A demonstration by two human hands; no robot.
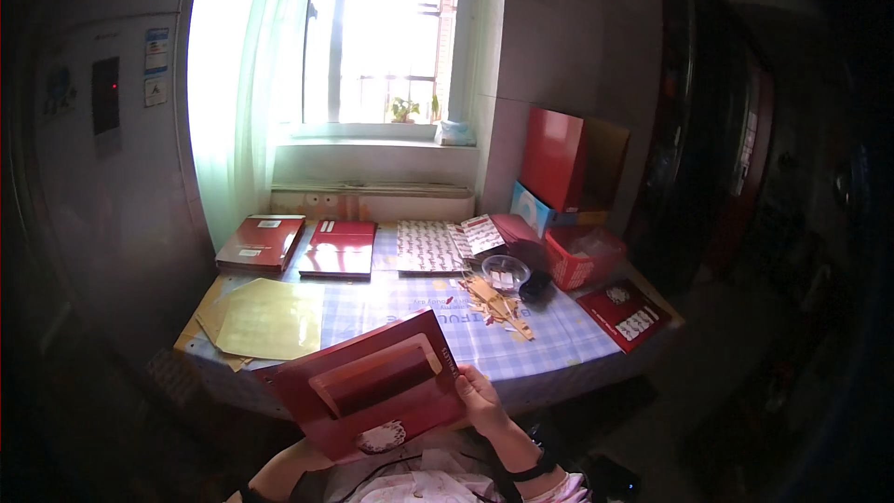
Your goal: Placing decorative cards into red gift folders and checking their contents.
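Observation:
A dark red printed cardboard package point(391, 391), flat and tilted, is held above the table's near edge. It bears a picture of a brown tray-like item, a white ornamental patch and some writing. My right hand point(480, 398) grips its right edge, thumb on the front face. My left hand point(307, 455) reaches behind the lower left corner; its fingers are hidden by the cardboard, so its hold cannot be made out. Just beyond the package, to the left, yellow paper sheets point(269, 321) lie on the checked tablecloth point(363, 321).
Stacks of red packages point(262, 241) point(340, 244) and patterned sheets point(429, 246) line the back. Paper scraps point(497, 302), a clear round tub point(506, 272), a red basket point(583, 255) and another red package point(621, 314) occupy the right. A tall red box point(555, 157) stands behind.

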